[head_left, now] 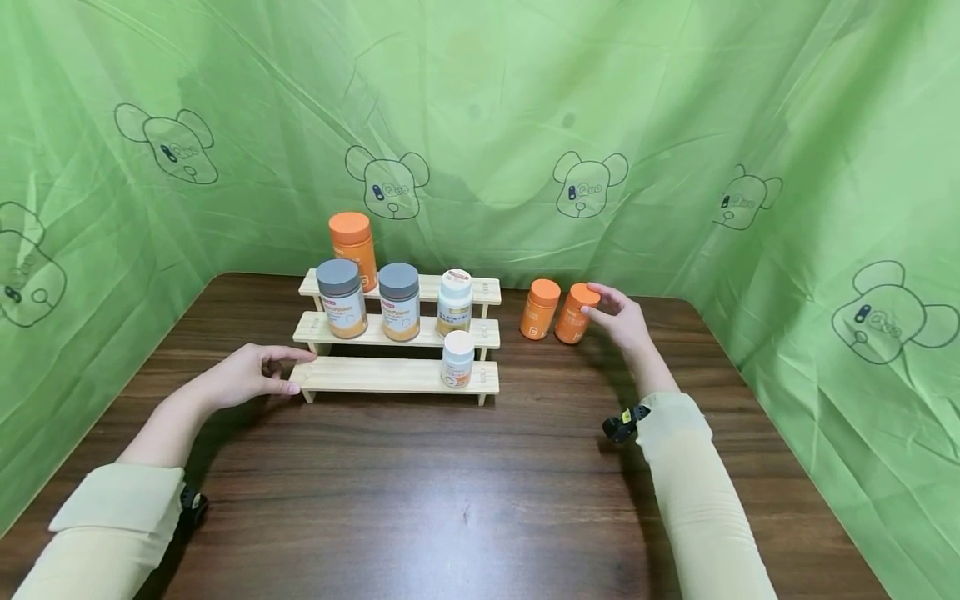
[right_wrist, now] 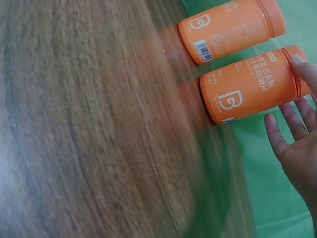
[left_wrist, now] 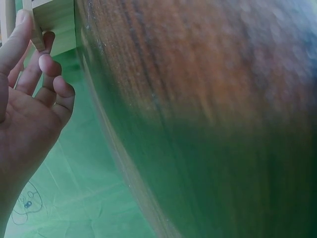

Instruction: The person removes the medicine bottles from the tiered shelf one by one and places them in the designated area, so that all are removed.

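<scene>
A three-step wooden display rack stands on the table. My left hand pinches the left end of its lowest step between thumb and fingers; in the left wrist view the hand shows the other fingers loosely bent. On the right, my right hand holds an orange bottle near its cap, thumb in front and fingers behind. This bottle stands upright on the table. Just left of it, a similar orange bottle stands untouched, a narrow gap between them.
A larger orange bottle stands on the top step. On the middle step are two grey-lidded jars and a white bottle. A small white bottle sits at the lowest step's right end. Green cloth surrounds the table.
</scene>
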Motion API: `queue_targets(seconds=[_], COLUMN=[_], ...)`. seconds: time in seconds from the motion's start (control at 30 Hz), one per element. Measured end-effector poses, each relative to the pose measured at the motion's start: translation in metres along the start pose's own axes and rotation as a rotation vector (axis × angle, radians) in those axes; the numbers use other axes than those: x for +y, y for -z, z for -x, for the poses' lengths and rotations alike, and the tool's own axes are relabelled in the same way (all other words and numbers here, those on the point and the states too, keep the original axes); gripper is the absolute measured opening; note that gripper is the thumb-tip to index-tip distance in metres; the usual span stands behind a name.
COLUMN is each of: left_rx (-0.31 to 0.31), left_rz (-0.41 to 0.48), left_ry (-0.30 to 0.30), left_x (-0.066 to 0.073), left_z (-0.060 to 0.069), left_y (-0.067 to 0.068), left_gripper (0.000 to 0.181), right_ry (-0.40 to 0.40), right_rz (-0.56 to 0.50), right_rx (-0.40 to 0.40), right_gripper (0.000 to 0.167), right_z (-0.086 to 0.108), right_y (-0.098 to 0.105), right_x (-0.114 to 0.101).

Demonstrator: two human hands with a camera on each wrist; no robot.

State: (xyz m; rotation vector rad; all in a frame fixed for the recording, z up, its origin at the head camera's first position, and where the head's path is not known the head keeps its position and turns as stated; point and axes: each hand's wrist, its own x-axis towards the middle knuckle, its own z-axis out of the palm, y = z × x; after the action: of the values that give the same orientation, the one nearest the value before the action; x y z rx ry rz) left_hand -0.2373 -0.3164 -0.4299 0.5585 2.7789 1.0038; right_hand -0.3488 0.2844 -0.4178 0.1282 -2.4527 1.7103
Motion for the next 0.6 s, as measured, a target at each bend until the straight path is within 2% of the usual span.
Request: queue_targets(seconds=[0.37, 0.6], left_rx=[-0.009, -0.002], left_rz=[-0.003, 0.013], left_ry=[0.004, 0.005], left_x=[0.002, 0.001], left_z=[-0.001, 0.000], left_y=[0.001, 0.000], left_gripper=[0.053, 0.053], right_ry=[0.003, -0.041], right_rz=[-0.033, -0.122], right_rx=[-0.011, -0.063], right_gripper=[0.054, 0.058], right_z=[0.000, 0.002], right_y=[-0.002, 0.001], right_x=[0.004, -0.009])
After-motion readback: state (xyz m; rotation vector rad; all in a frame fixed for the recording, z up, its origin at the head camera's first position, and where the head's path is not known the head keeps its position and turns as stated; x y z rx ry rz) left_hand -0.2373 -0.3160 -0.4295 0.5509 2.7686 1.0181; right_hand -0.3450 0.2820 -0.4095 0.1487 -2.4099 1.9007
